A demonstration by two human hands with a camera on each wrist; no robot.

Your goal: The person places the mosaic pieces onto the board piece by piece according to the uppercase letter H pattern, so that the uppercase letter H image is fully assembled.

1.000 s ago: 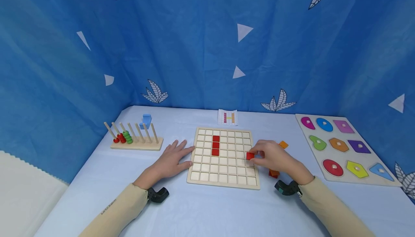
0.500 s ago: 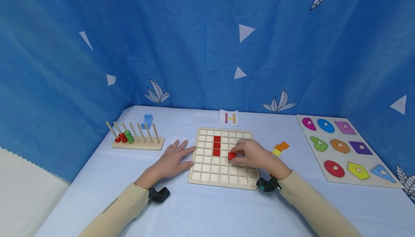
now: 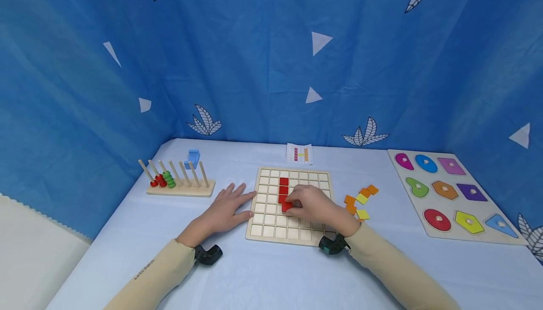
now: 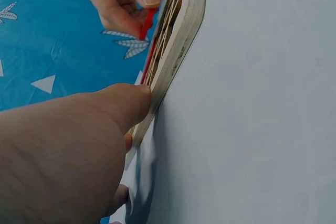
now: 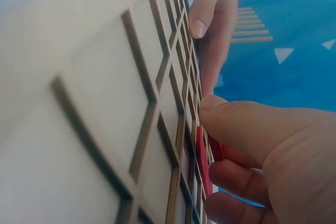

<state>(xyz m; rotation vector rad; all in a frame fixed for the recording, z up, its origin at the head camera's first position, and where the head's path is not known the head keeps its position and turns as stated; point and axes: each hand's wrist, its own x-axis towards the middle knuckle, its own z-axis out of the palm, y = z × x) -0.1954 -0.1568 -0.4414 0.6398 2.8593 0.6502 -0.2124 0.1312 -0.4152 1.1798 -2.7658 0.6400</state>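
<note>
A wooden grid board (image 3: 271, 231) lies on the table, with several red square tiles (image 3: 283, 190) set in one column. My right hand (image 3: 311, 202) pinches another red tile (image 3: 287, 206) between thumb and fingers, just below that column. In the left wrist view this pinched tile (image 4: 147, 23) is tilted and stands a little off the board. My left hand (image 3: 226, 208) lies with fingers spread at the board's left side, its thumb and index finger touching the edge. The right wrist view shows the left thumb (image 5: 198, 27) on the far rim.
Loose orange tiles (image 3: 350, 208) and yellow tiles (image 3: 362, 214) lie right of the board. A printed pattern card (image 3: 299, 154) is behind it. A peg stand with beads (image 3: 180, 190) and a blue block (image 3: 193, 157) are at left, a shape puzzle (image 3: 456, 197) at right.
My right hand has carried the red tile leftward across the board, from its right edge to the column of red tiles. The left hand has stayed in place.
</note>
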